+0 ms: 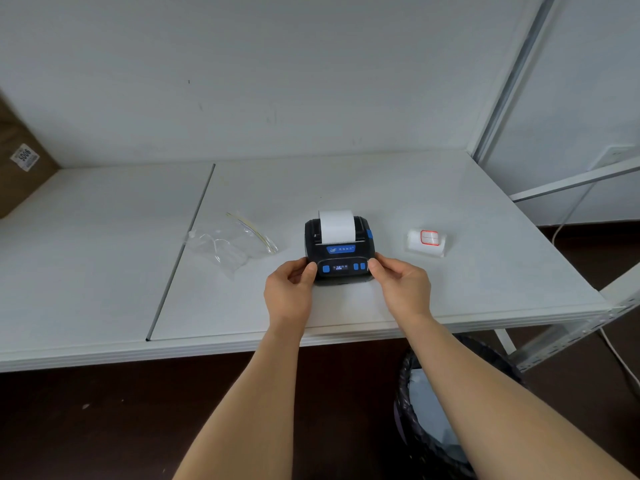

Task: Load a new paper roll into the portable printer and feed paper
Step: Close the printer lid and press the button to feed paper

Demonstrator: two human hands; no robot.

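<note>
A small black portable printer (341,249) with blue buttons and a lit display sits on the white table (450,289). A strip of white paper (336,226) sticks up out of its top slot. My left hand (291,292) grips the printer's front left corner, thumb by the left blue button. My right hand (401,287) holds the front right corner, thumb touching the edge near the right buttons. A wrapped paper roll (426,242) with a red-bordered label lies on the table to the right of the printer.
An empty clear plastic bag (232,242) lies left of the printer. A brown cardboard box (20,161) stands at the far left against the wall. A bin with a black liner (440,403) stands under the table's front edge. A metal shelf frame (568,327) runs along the right.
</note>
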